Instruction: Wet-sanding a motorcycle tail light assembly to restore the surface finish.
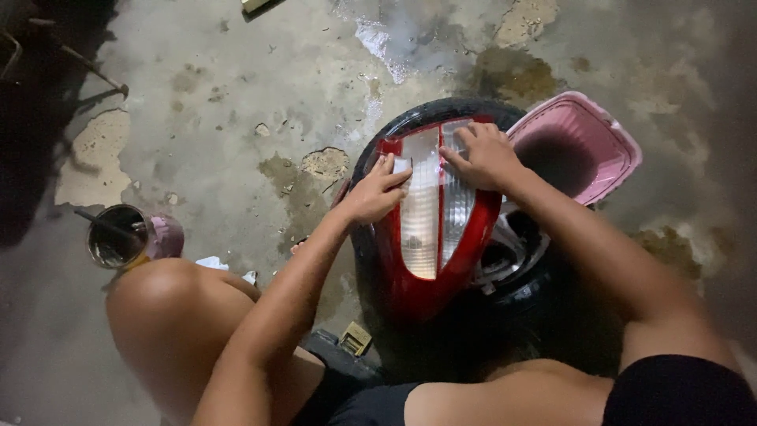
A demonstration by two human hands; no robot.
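Red tail light (430, 237) on tyre (410, 126), left hand (377, 192) gripping pad (400, 166), right hand (487, 155) flat.

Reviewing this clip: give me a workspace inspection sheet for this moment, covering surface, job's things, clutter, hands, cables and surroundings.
Surface: bare concrete floor, stained, patched, wet near the top.
Job's things: red and clear tail light lying on a black tyre with a silver wheel rim.
Clutter: pink plastic basin beside the tyre; round metal tin with a stick in it; small box near the knee; white scraps on the floor.
Hands: left hand presses a small pale piece against the lens edge; right hand lies flat on the clear lens.
Cables: nothing seen.
Surroundings: dark shapes at the left edge, too dim to tell.
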